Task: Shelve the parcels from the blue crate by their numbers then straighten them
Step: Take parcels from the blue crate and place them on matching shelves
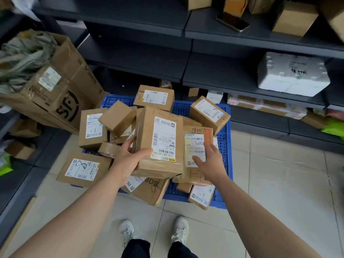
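Observation:
A blue crate (224, 144) on the floor is heaped with several brown cardboard parcels bearing white labels and handwritten numbers. My left hand (130, 158) grips the near left corner of a tall parcel (160, 140) marked "1-8", thumb on top, fingers along its left side. My right hand (210, 162) rests with fingers spread on the flatter parcel (195, 151) beside it, which has a white label and an orange sticker. A roll of brown tape (108, 149) lies left of my left hand.
Dark grey shelves (223, 79) rise behind the crate, holding a white foam box (292, 74), a phone (232, 22) and several cartons. A large SF carton (61, 86) leans at the left. Small parcels lie on the floor at the left. My shoes (154, 231) stand on pale tiles.

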{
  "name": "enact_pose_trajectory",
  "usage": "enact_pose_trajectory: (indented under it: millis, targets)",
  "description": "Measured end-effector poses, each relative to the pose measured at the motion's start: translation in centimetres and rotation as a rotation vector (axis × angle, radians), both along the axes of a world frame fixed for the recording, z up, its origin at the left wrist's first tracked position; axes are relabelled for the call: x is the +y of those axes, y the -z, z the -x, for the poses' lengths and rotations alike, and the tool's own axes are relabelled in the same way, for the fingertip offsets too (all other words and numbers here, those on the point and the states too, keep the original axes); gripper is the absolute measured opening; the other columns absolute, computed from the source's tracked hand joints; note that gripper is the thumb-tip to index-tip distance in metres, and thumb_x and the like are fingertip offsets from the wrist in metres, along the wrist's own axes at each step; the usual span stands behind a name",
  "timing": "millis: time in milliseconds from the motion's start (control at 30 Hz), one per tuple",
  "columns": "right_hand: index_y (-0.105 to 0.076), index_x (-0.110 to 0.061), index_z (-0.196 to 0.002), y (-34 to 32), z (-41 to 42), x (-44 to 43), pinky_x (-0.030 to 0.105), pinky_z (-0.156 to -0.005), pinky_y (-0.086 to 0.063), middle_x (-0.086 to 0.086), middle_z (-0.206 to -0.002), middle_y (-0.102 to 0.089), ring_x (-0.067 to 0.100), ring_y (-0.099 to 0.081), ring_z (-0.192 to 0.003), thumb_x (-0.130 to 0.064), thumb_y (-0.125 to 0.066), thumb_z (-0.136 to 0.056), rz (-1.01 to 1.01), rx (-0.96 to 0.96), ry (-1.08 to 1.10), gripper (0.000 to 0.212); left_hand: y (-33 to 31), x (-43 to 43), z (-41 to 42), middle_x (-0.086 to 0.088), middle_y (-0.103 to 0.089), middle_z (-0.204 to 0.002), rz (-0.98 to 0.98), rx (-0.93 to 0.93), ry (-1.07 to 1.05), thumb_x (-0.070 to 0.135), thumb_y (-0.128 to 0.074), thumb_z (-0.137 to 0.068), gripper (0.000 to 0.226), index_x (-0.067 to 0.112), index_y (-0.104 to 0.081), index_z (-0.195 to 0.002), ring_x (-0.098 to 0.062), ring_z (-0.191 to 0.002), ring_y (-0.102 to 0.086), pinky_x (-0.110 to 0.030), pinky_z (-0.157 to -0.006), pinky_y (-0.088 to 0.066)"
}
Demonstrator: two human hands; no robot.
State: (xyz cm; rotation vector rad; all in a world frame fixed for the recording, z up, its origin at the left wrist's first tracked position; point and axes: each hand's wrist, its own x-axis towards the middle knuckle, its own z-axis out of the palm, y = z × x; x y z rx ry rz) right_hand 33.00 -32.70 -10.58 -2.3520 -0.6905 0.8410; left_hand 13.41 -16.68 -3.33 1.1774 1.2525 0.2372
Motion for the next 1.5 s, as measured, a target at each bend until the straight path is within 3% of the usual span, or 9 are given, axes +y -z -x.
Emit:
enact_pose_trajectory:
  millis: [67,167,367,467,567,800,1100,1333,1500]
  targets:
    - [-0.031,-0.023,-0.146,-2.0,0.9,1.2,0.039,-0.112,-0.029,-0.002,-0.154,-0.025,0.019,-0.024,-0.140,-0.043,-0.055,-0.091,-0.080,0.025,-0.034,0.063,-0.7,0.1,0.3,-0.003,-0.067,-0.107,0.022,-0.036,-0.028,0.022,-0.079,-0.073,0.077,0.039,-0.041,-0.138,-0.021,-0.094,-0.066,-0.039,-0.076,-0.053]
    - [-0.040,-0.020,-0.142,-5.1,2.5,3.2,0.025,-0.102,-0.035,-0.004,-0.144,-0.044,0.012,-0.041,-0.131,-0.037,-0.048,-0.096,-0.201,0.127,-0.116,0.050,-2.0,0.5,1.3,-0.003,-0.066,-0.109,0.040,-0.096,-0.079,0.028,-0.079,-0.073,0.073,0.040,-0.043,-0.136,-0.023,-0.096,-0.065,-0.036,-0.070,-0.050]
    - [-0.053,-0.028,-0.132,-11.1,6.7,7.7,0.009,-0.081,-0.041,-0.017,-0.121,-0.060,-0.005,-0.054,-0.103,-0.027,-0.042,-0.098,-0.396,0.195,-0.227,0.035,-4.8,2.3,5.7,0.002,-0.068,-0.113,0.008,-0.186,-0.189,0.037,-0.074,-0.077,0.060,0.042,-0.050,-0.132,-0.022,-0.105,-0.063,-0.039,-0.081,-0.051]
    - [-0.055,-0.041,-0.123,-13.5,9.9,10.3,0.015,-0.078,-0.048,-0.029,-0.104,-0.063,-0.009,-0.058,-0.094,-0.032,-0.044,-0.098,-0.443,0.209,-0.305,0.029,-6.5,3.1,8.8,0.007,-0.069,-0.112,-0.075,-0.192,-0.218,0.041,-0.065,-0.085,0.039,0.043,-0.056,-0.123,-0.017,-0.105,-0.063,-0.038,-0.087,-0.050]
    - [-0.054,-0.044,-0.123,-15.5,14.0,13.1,0.018,-0.077,-0.049,-0.027,-0.104,-0.064,-0.009,-0.059,-0.094,-0.036,-0.049,-0.095,-0.473,0.201,-0.399,0.029,-8.3,4.0,13.3,0.014,-0.065,-0.110,-0.200,-0.129,-0.248,0.047,-0.057,-0.090,0.039,0.046,-0.049,-0.128,-0.012,-0.101,-0.062,-0.037,-0.091,-0.051]
    - [-0.054,-0.045,-0.119,-18.3,28.3,19.2,0.028,-0.084,-0.052,-0.027,-0.105,-0.065,-0.007,-0.061,-0.095,-0.039,-0.052,-0.093,-0.509,0.172,-0.625,0.027,-12.2,5.9,28.1,0.020,-0.060,-0.105,-0.470,0.030,-0.375,0.037,-0.056,-0.093,0.034,0.037,-0.054,-0.128,0.005,-0.091,-0.054,-0.018,-0.072,-0.044]
    - [-0.051,-0.048,-0.120,-18.4,51.8,24.8,0.033,-0.088,-0.053,-0.025,-0.107,-0.065,-0.004,-0.062,-0.097,-0.033,-0.053,-0.092,-0.461,0.266,-0.932,0.032,-12.7,5.3,52.3,0.014,-0.063,-0.118,-0.352,0.069,-0.578,0.026,-0.068,-0.085,0.045,0.036,-0.052,-0.125,-0.009,-0.105,-0.060,-0.038,-0.096,-0.049]
    - [-0.040,-0.027,-0.140,-15.3,67.2,28.8,0.030,-0.093,-0.050,-0.013,-0.128,-0.057,0.005,-0.056,-0.107,-0.035,-0.052,-0.094,-0.311,0.263,-1.128,0.049,-10.1,4.1,65.6,0.020,-0.061,-0.113,-0.335,0.095,-0.804,0.029,-0.071,-0.084,0.048,0.035,-0.048,-0.127,-0.004,-0.107,-0.058,-0.033,-0.097,-0.048]
    - [-0.038,-0.023,-0.142,-12.1,75.6,33.0,0.027,-0.095,-0.047,-0.011,-0.131,-0.054,0.004,-0.055,-0.106,-0.030,-0.051,-0.095,-0.251,0.286,-1.251,0.050,-6.8,6.2,72.5,0.014,-0.057,-0.128,-0.266,0.142,-0.925,0.035,-0.069,-0.084,0.058,0.033,-0.044,-0.136,-0.009,-0.115,-0.055,-0.041,-0.102,-0.046]
